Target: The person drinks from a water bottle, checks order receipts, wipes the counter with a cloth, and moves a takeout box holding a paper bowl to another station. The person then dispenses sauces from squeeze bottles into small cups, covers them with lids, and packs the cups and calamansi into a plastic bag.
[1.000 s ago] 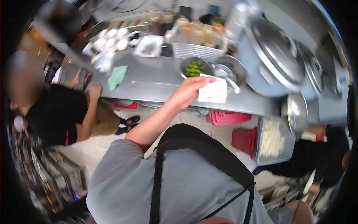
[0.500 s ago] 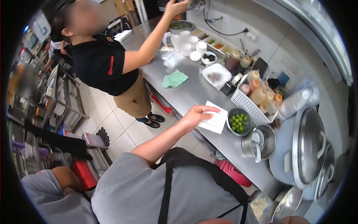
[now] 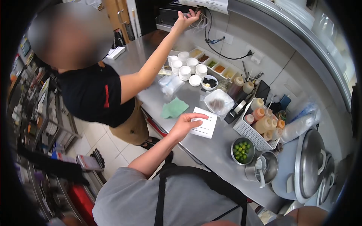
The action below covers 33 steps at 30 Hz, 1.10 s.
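Note:
My left hand pinches a white paper slip with printed lines between thumb and fingers, holding it above the steel counter. Close to the slip on the counter lie a green cloth and a white tray with a plastic bag. To the right of it sits a bowl of small green limes. My right hand is out of view; only some bare skin of an arm shows at the bottom right edge.
A co-worker in a black shirt stands at the left, one hand raised near a hanging paper. Along the counter are stacked white cups, a sauce-bottle basket, a metal pot and large lidded pots.
My view has shifted, and the slip now appears farther from the lime bowl, nearer the green cloth. The co-worker appears closer, arm still raised. A grey-sleeved person at lower left has mostly left view.

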Each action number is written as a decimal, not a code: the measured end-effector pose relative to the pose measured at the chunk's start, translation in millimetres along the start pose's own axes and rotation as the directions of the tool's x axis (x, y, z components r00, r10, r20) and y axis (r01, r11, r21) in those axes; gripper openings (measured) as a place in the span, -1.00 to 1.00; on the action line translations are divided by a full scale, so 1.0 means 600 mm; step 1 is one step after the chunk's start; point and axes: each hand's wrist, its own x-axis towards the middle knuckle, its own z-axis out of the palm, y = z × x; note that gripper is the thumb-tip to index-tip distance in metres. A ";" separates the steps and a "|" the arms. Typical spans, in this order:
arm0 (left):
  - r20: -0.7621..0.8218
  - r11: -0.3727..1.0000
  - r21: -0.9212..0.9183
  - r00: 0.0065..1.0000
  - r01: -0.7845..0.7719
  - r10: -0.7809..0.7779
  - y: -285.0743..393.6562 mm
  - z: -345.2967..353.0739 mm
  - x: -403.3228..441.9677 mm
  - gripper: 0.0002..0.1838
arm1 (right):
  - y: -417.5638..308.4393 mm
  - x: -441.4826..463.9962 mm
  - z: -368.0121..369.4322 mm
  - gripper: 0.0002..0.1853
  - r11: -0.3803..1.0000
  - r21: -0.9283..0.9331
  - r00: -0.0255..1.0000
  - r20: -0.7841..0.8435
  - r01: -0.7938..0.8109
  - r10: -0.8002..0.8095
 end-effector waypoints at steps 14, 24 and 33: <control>0.225 0.991 -0.107 0.969 -0.078 0.101 0.136 -0.072 0.218 -0.71 | -0.419 -0.158 0.308 -0.80 0.759 0.649 0.846 0.377 0.049 -0.377; 0.319 0.968 -0.186 0.922 -0.167 0.220 0.177 -0.029 0.227 -0.72 | -0.559 -0.357 0.273 -0.66 0.826 0.450 0.503 0.829 -0.340 -0.245; 0.264 0.948 -0.223 0.921 -0.229 0.285 0.204 -0.022 0.264 -0.72 | -0.603 -0.383 0.277 -0.73 0.863 0.269 0.628 0.775 -0.428 0.069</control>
